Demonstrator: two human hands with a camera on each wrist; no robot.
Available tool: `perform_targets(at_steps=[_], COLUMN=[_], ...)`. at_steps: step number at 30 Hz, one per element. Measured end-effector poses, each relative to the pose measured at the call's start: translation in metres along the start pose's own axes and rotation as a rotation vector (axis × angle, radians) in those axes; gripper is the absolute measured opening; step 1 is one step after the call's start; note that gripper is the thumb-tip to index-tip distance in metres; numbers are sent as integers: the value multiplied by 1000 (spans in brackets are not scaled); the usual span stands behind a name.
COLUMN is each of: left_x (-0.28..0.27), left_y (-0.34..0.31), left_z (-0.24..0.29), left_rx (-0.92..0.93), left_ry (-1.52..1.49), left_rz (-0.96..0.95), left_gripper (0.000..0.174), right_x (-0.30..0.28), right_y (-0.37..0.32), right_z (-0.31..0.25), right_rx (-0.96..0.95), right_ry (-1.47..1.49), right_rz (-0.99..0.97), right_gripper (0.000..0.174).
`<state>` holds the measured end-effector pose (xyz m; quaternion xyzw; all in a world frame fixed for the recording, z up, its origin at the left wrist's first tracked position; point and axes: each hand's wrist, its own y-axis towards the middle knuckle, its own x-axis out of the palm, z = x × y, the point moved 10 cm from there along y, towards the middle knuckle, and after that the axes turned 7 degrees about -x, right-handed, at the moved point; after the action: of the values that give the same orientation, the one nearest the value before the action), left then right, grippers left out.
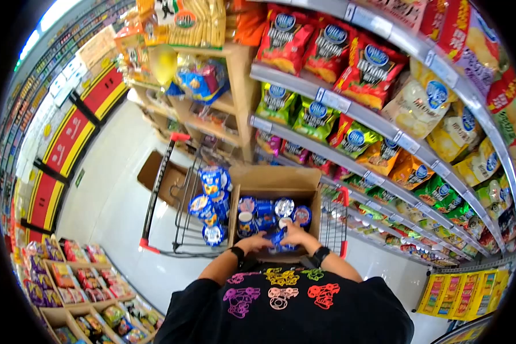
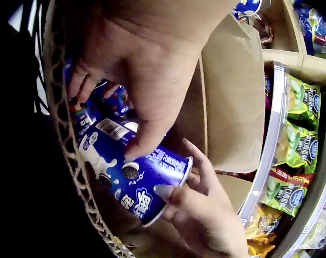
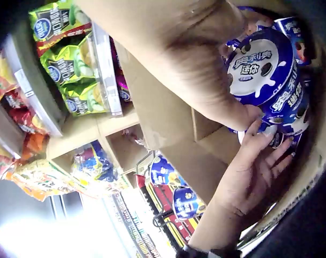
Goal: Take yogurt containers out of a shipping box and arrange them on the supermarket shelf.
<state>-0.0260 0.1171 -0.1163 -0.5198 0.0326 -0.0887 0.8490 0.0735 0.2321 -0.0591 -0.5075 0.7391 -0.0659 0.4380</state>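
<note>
My right hand (image 2: 206, 215) grips a blue cookie cup (image 2: 136, 172) by its wide end, thumb on the printed side. In the right wrist view, the cup's white and blue lid (image 3: 254, 70) faces the camera. My left hand (image 2: 147, 70) touches the same cup with its thumb; its fingers (image 3: 278, 156) extend loosely spread close by. Both hands work over an open cardboard box (image 1: 275, 178), where several more blue cups (image 1: 264, 207) stand or lie, some with silvery ends up.
The box sits in a wire shopping cart (image 1: 180, 229). Left of it, several blue cups (image 1: 213, 234) are stacked in the cart. Shelves with chip bags (image 1: 315, 117) rise at the right and ahead. Snack bins (image 1: 69, 304) stand at lower left. Another open carton (image 1: 163, 178) lies beyond the cart.
</note>
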Motion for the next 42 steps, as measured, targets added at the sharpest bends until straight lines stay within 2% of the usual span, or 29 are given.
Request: perform_targets(at_steps=[1, 3, 6, 7, 9, 13, 14, 17, 18, 20, 22, 23, 25, 29, 30, 35, 36, 39, 41, 42], left_x=[3, 6, 26, 28, 24, 19, 15, 6, 2, -2, -4, -5, -9, -13, -14, -21, -21, -24, -30, -33], left_y=[10, -10, -40, -43, -40, -38, -34, -49, -51, -74, -64, -58, -59, -55, -50, -27, -24, -42, -35, -52], left_z=[-4, 0, 16, 16, 12, 7, 1, 2, 2, 8, 1, -3, -6, -11, -15, -31, -35, -11, -4, 9], left_rx=[17, 25, 92, 93, 90, 128, 114, 87, 83, 61, 58, 58, 42, 21, 24, -12, -23, 36, 60, 88], left_ry=[73, 11, -143, -207, -221, -45, -4, 106, 133, 179, 178, 176, 183, 143, 113, -65, -113, -208, -147, -62], left_rz=[-65, -123, -460, -509, -480, -454, -423, -331, -300, -242, -280, -296, -257, -290, -313, -321, -328, -295, -278, -222], left_gripper=[95, 89, 75, 74, 73, 74, 75, 79, 80, 85, 85, 85, 87, 85, 84, 77, 76, 66, 61, 60], right_x=[-3, -4, -4, -9, -12, 13, 26, 56, 56, 58, 43, 47, 37, 51, 43, 37, 44, 46, 36, 35], right_y=[-7, -21, -29, -32, -43, -32, -35, -29, -35, -36, -52, -43, -59, -40, -50, -57, -47, -36, -40, -38], right_z=[-9, -23, -44, -55, -68, -49, -38, -7, -8, -4, -26, -19, -42, -23, -36, -44, -31, -30, -35, -34], right_rx=[-28, -55, -144, -266, -264, -224, -104, -32, 13, 60, 46, 16, 40, 40, 54, 83, 50, -2, -39, -39], right_ry=[5, 96, 135, 135, 233, 303, 538, 1058, 1141, 1142, 1093, 1080, 1139, 1062, 1057, 1063, 1075, 1176, 1140, 1155], right_rz=[16, 62, 20, 77, 51, 75, 35, 99, 116, 99, 107, 138, 122, 72, 78, 90, 79, 116, 131, 152], right_gripper=[104, 103, 98, 92, 90, 90, 82, 77, 71, 72, 71, 70, 71, 72, 72, 71, 78, 75, 73, 71])
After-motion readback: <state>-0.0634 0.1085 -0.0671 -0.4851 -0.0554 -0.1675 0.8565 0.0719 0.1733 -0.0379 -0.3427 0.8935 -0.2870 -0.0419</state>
